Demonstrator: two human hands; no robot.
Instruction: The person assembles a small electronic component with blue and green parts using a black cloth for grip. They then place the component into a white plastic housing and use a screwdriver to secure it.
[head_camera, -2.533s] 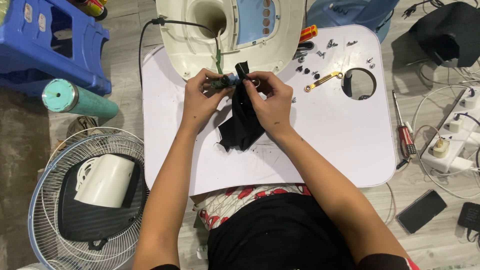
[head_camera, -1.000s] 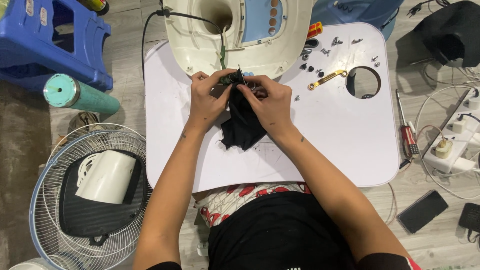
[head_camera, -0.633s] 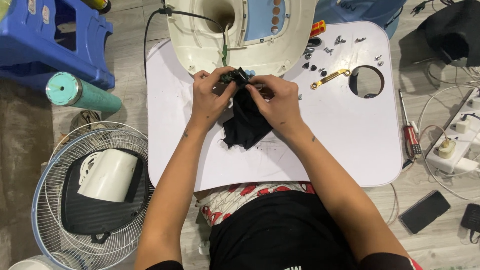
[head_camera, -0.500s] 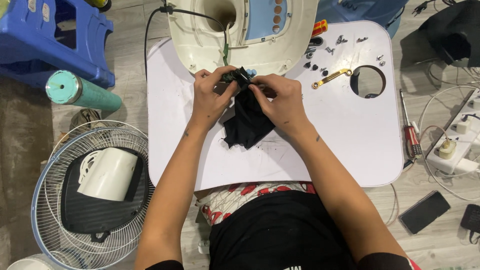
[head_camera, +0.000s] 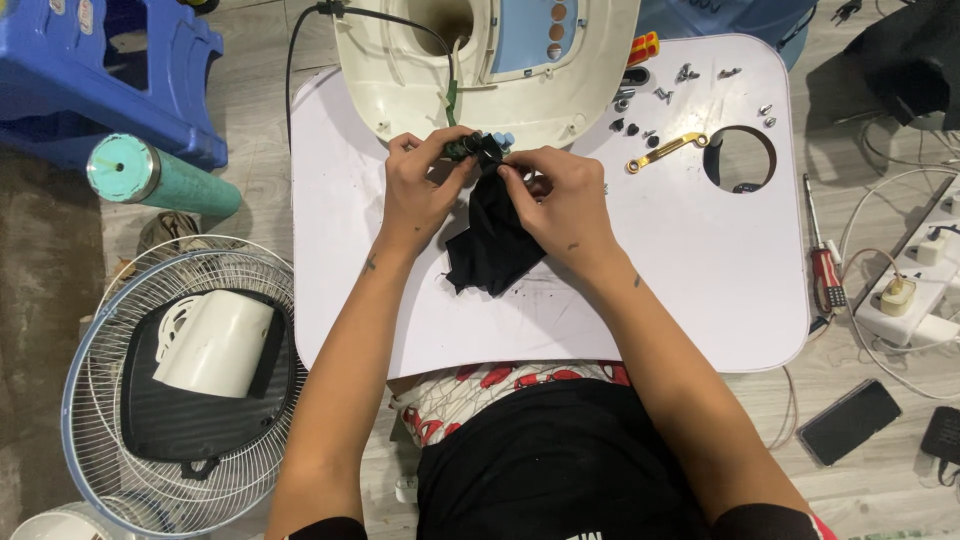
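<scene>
Black cloth (head_camera: 492, 240) hangs from both hands over the white lap table (head_camera: 700, 300), bunched at the top so it wraps a small dark part (head_camera: 468, 148) pinched there. Left hand (head_camera: 420, 190) is closed on that part's end; right hand (head_camera: 560, 205) is closed on the cloth beside it, fingertips almost touching. Just behind them lies one cream plastic fan base (head_camera: 500, 60), upside down. One brass bracket (head_camera: 665, 151) and roughly a dozen scattered screws (head_camera: 690, 72) sit near the table's round hole, kept within reach. One wire fan guard (head_camera: 170, 370) rests on the floor.

Left hand (head_camera: 420, 190) and right hand (head_camera: 555, 200) meet, fingers pinched; forearms converge.
</scene>
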